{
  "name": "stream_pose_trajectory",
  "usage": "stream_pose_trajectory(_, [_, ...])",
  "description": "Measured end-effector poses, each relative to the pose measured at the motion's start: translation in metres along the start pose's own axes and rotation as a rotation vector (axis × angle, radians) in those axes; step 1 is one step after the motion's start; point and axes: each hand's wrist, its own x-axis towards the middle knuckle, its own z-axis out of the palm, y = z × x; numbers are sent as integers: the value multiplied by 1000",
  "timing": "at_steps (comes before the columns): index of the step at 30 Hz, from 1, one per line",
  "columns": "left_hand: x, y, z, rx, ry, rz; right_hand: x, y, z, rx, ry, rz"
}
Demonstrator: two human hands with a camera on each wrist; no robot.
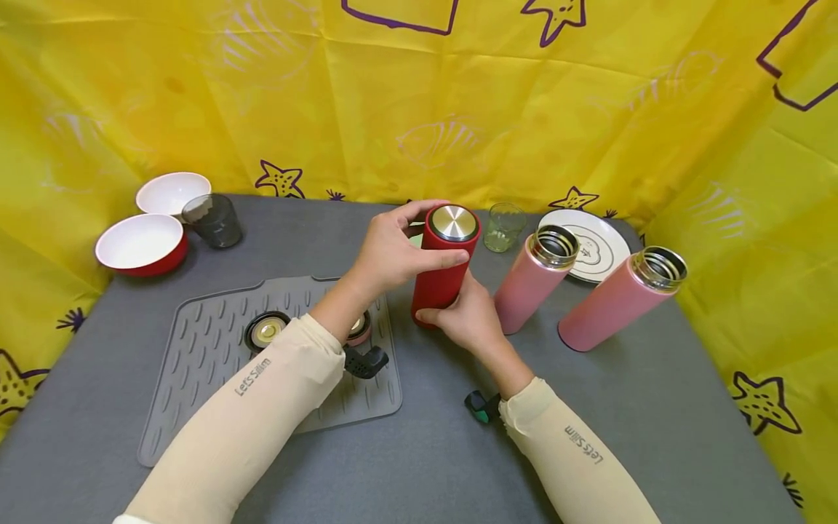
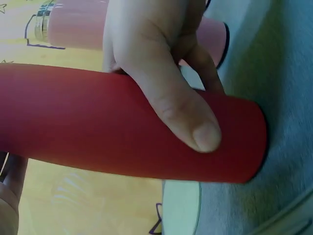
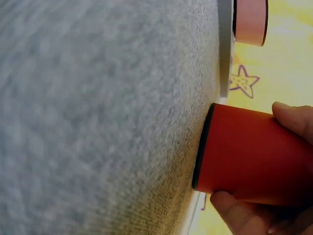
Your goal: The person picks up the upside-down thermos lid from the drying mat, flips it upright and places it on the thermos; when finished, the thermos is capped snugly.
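Both hands hold a red tumbler (image 1: 437, 287) that stands upright with a shiny metal disc on its upper end. My left hand (image 1: 393, 251) grips it near the top, thumb across the front and fingers behind. Lower down, my right hand (image 1: 471, 313) wraps the body, its thumb close to the base. In the left wrist view the right thumb (image 2: 188, 120) lies along the red wall. The dark-rimmed base is right at the tabletop in the right wrist view. Two pink tumblers (image 1: 524, 291) (image 1: 609, 309) without lids stand to the right.
A grey drying mat (image 1: 216, 364) lies left, with black-rimmed lids (image 1: 267, 331) (image 1: 358, 331) on it, partly behind the left forearm. White-lined bowls (image 1: 140, 244) (image 1: 173, 193) and a dark glass (image 1: 214, 220) stand back left. A greenish glass (image 1: 504, 229) and white plate (image 1: 599, 251) sit behind the tumblers.
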Motion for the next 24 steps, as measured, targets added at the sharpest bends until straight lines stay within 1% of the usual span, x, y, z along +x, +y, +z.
stream_pose_trajectory(2, [-2,1,2,31,5,6,0,0,0,1,1,2])
stream_pose_trajectory(4, [-5,5,7,84,33,11,0,0,1,2,3,2])
stream_pose_trajectory(6, [-8,9,13,142,87,21,0,0,1,4,7,-1])
stream_pose_trajectory(10, [-13,13,23,226,245,70,0,0,2,11,1,-16])
stream_pose_trajectory(12, [-13,13,25,247,296,105,0,0,1,14,-2,-20])
stream_pose_trajectory(13, [-13,13,24,254,309,120,0,-1,1,10,0,-17])
stream_pose_trajectory(15, [-12,11,23,250,307,140,0,-1,0,11,3,-12])
stream_pose_trajectory(18, [-10,9,19,199,269,142,0,-1,0,11,5,-5])
stream_pose_trajectory(24, [-7,4,15,46,186,75,0,0,0,11,3,-10])
